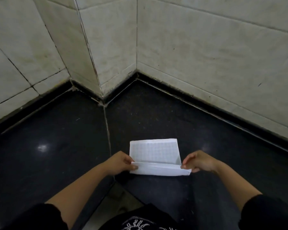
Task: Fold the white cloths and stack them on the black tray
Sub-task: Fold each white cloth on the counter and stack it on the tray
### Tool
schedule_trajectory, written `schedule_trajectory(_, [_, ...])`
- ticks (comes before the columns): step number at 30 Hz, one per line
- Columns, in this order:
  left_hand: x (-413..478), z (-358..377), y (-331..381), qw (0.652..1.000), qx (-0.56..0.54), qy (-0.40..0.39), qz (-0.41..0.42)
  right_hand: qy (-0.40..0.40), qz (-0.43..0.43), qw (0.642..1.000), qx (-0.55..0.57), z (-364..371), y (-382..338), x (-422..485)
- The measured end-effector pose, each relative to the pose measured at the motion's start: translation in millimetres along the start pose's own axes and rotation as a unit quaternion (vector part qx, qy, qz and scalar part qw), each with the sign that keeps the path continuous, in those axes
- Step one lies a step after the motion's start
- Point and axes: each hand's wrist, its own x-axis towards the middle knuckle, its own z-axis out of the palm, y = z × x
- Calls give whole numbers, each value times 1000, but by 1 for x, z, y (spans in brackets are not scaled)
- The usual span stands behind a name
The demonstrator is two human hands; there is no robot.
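Note:
A white cloth (155, 151) with a faint checked weave lies on the dark counter (56, 138), a little right of centre near the front edge. Its near edge is lifted and turned over into a flap. My left hand (121, 162) pinches the left corner of that flap between thumb and fingers. My right hand (198, 161) pinches the right corner in the same way. The black tray is not in view.
Pale tiled walls (206, 55) close off the counter at the back, with a jutting pillar corner (100, 90) left of centre. A seam (107, 127) runs across the dark surface toward me. The counter's front edge (96, 201) lies between my forearms.

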Motion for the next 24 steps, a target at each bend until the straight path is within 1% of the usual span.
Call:
schedule_trajectory(4, [7, 4, -3, 999, -1, -2, -32, 19, -5, 1000, 10, 2, -4, 12])
schedule_trajectory(8, [20, -1, -6, 996, -57, 44, -50, 8, -13, 1000, 27, -9, -15, 24])
schedule_trajectory(10, [26, -3, -6, 993, -66, 80, -55, 9, -21, 999, 31, -16, -23, 31])
schedule_trajectory(11, [32, -2, -6, 991, -67, 98, -58, 21, -28, 999, 34, -20, -26, 35])
schedule_trajectory(14, [45, 0, -7, 985, -56, 151, -69, 91, -58, 993, 55, -23, -35, 52])
schedule_trajectory(17, [57, 1, -12, 977, -57, 184, -87, 140, -66, 987, 49, -22, -35, 70])
schedule_trajectory(21, [71, 7, -12, 964, -76, 233, -105, 158, -62, 985, 23, -22, -32, 89])
schedule_trajectory(24, [75, 9, -7, 959, -65, 252, -114, 177, -69, 982, 14, -20, -33, 94])
